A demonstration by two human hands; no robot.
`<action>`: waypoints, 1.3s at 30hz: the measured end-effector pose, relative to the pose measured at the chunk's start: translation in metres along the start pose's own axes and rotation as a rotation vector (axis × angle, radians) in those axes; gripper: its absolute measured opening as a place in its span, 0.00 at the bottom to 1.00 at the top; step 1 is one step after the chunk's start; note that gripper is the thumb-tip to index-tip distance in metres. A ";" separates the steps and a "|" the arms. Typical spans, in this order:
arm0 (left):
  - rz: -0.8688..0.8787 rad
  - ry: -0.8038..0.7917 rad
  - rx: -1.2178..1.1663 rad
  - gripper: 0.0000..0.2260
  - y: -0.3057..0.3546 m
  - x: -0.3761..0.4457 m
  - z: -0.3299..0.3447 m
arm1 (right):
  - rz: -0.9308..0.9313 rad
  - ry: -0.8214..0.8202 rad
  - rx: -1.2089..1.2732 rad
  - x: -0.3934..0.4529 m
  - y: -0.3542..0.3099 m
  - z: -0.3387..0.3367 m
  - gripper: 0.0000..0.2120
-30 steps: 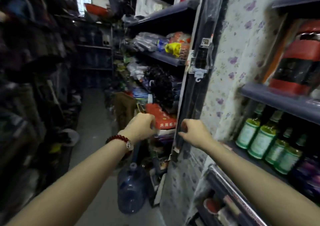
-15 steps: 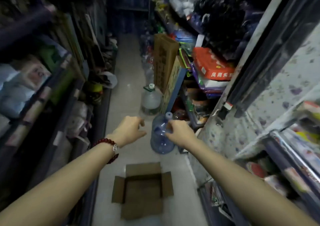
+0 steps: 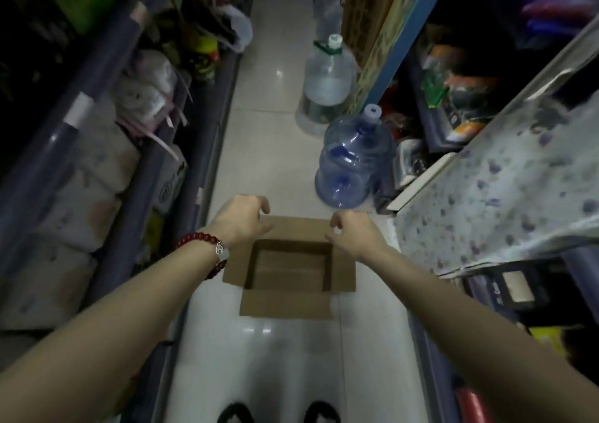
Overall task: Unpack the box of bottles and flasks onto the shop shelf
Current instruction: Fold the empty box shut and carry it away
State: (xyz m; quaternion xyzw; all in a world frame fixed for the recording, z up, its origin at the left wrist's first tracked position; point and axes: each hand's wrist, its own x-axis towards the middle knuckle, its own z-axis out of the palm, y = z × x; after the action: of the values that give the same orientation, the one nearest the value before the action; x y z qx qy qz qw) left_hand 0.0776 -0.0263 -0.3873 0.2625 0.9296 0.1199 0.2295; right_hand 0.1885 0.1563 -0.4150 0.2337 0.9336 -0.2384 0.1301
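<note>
A brown cardboard box [image 3: 288,302] lies on the pale tiled aisle floor with its four flaps spread out. I see only bare cardboard inside it. My left hand [image 3: 241,220], with a red bead bracelet on the wrist, hovers over the box's far left corner, fingers apart and holding nothing. Over the far right corner hangs my right hand [image 3: 353,233], also loose and holding nothing. The shop shelf [image 3: 499,176] with a flowered liner runs along the right.
A blue water jug [image 3: 351,160] stands just beyond the box on the right. A clear jug with a green cap [image 3: 327,85] stands behind it. Packed shelves [image 3: 107,150] line the left of the narrow aisle. My two feet [image 3: 278,413] show at the bottom.
My view has swung from the shelf with green bottles down to the floor. Both hands have dropped from shelf height to just above the open box.
</note>
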 end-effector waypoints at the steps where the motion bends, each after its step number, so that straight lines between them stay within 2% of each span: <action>1: 0.002 0.004 -0.001 0.16 -0.007 0.006 0.018 | 0.011 0.003 0.005 0.006 0.008 0.017 0.13; 7: -0.045 0.050 -0.028 0.16 -0.063 0.042 0.120 | 0.020 -0.009 0.001 0.035 0.059 0.115 0.09; 13: -0.101 0.092 -0.031 0.15 -0.123 0.080 0.205 | 0.023 0.020 -0.021 0.074 0.108 0.208 0.14; 16: -0.129 0.124 -0.042 0.17 -0.148 0.100 0.239 | 0.034 0.040 -0.052 0.097 0.126 0.246 0.16; 22: -0.206 0.191 -0.050 0.20 -0.186 0.135 0.285 | -0.043 0.045 -0.114 0.143 0.141 0.298 0.12; 26: -0.300 0.172 -0.103 0.26 -0.203 0.145 0.297 | -0.028 0.165 -0.162 0.159 0.155 0.314 0.19; 28: -0.308 0.137 -0.280 0.27 -0.208 0.146 0.300 | 0.091 0.254 -0.310 0.159 0.171 0.313 0.26; 30: -0.309 0.130 -0.399 0.26 -0.206 0.144 0.303 | 0.236 0.277 -0.350 0.155 0.191 0.308 0.32; 32: -0.268 0.197 -0.397 0.26 -0.197 0.140 0.310 | 0.321 0.230 -0.243 0.152 0.210 0.306 0.36; 35: -0.085 0.319 -0.401 0.24 -0.178 0.130 0.326 | 0.272 0.214 -0.097 0.147 0.217 0.312 0.37; 37: 0.067 0.212 -0.419 0.25 -0.167 0.127 0.342 | 0.201 0.283 -0.055 0.143 0.211 0.316 0.36; 39: 0.104 0.051 -0.414 0.27 -0.160 0.128 0.361 | 0.133 0.364 -0.023 0.141 0.203 0.317 0.35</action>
State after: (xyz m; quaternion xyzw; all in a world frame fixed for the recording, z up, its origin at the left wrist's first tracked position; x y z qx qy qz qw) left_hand 0.0878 -0.0527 -0.8012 0.2543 0.8759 0.3265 0.2481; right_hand 0.2107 0.2066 -0.8129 0.3325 0.9269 -0.1726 -0.0228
